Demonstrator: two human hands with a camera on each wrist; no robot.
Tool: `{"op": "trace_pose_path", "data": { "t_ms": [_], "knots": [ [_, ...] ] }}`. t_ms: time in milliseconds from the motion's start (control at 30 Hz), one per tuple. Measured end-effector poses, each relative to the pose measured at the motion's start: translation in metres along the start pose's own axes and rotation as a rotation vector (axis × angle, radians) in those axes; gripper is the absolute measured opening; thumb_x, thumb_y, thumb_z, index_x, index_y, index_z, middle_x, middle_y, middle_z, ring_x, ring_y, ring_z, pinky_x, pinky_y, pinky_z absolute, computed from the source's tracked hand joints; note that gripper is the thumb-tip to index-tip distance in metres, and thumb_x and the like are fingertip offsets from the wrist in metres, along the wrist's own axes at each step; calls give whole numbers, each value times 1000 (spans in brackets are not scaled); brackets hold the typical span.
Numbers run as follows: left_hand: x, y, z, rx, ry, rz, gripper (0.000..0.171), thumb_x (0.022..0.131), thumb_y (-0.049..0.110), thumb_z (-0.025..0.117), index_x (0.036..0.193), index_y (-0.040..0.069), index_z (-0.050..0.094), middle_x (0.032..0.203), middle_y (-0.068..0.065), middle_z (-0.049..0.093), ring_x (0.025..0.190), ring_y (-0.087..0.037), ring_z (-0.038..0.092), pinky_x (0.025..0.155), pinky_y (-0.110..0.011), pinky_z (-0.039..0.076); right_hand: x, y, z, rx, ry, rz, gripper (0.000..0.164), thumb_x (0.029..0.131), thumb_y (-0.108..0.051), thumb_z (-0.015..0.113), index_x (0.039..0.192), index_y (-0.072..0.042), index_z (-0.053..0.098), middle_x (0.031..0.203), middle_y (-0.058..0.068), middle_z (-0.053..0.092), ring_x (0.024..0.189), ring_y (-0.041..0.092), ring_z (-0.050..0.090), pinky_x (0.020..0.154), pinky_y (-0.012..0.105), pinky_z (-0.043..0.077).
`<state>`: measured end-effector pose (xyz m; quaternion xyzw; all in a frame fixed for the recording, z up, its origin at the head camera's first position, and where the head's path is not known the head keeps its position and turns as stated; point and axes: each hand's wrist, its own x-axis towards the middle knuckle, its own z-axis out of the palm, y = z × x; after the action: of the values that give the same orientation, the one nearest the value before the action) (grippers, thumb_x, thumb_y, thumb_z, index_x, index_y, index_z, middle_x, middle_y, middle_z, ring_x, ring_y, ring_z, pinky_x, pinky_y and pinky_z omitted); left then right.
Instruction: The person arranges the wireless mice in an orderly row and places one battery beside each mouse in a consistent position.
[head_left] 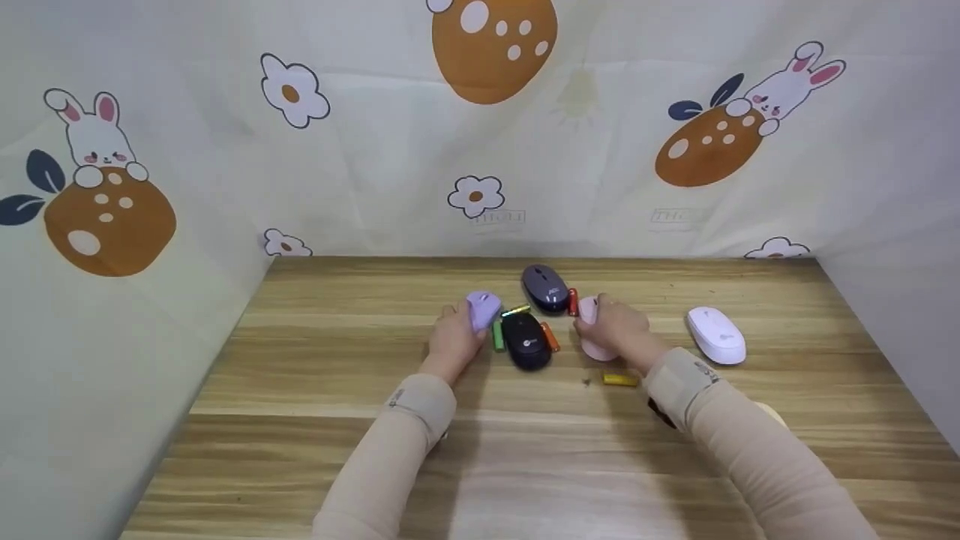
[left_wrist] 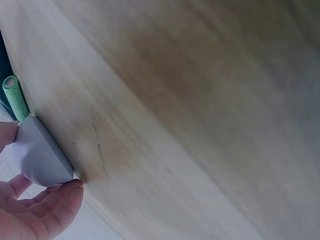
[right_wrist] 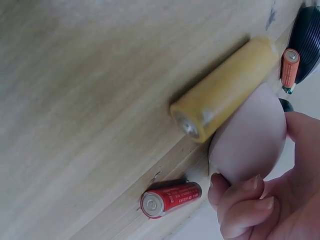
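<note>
Reaching over the wood-grain table [head_left: 315,367], fingers curled, the left hand [head_left: 455,337] grips a domed lavender mouse [head_left: 484,307], the right hand [head_left: 621,328] a pale-pink oval mouse [head_left: 598,351], a glossy black mouse [head_left: 526,346] between.

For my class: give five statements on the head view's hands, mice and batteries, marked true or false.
1. The left hand grips a lilac rounded plastic mouse. True.
2. The right hand grips a pale pink plastic mouse. True.
3. A black oval plastic mouse lies between a green cylindrical battery and an orange cylindrical battery. True.
4. The lilac mouse is right of the black mouse. False: it is left.
5. The orange battery stands on end. False: it lies on its side.
</note>
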<state>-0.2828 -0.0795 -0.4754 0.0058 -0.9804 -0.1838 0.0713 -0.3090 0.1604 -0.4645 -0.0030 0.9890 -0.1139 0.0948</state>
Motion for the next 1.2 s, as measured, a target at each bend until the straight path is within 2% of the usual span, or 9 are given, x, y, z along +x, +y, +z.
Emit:
{"op": "trace_pose_path", "data": {
  "t_ms": [267,533,800,1200],
  "knots": [
    [1,-1,1,8,-7,-5,55,70,30,62,113,3,43,90,-17,50,77,-29,52,64,-39,43,-1,-1,1,32,17,-7,60,71,-47,50,107,0,41,88,19,54,67,26,51,48,33,37],
    [0,0,0,-8,-11,-1,55,70,29,62,113,3,42,91,-17,49,78,-29,52,65,-39,43,-3,-1,3,49,27,-11,59,72,-45,49,108,0,41,90,21,54,72,27,52,51,35,39],
    [1,-2,1,11,-17,-11,55,69,30,62,114,4,42,92,-17,48,79,-29,52,63,-39,43,-6,-1,3,47,16,-18,57,73,-44,47,108,0,40,88,22,53,69,27,51,48,33,38],
    [1,0,-2,-16,-72,-52,57,71,30,60,118,6,40,96,-17,48,83,-28,50,65,-40,42,-9,-1,4,68,2,-28,58,74,-43,47,112,0,38,91,23,52,74,28,51,53,34,41]
  ]
}}
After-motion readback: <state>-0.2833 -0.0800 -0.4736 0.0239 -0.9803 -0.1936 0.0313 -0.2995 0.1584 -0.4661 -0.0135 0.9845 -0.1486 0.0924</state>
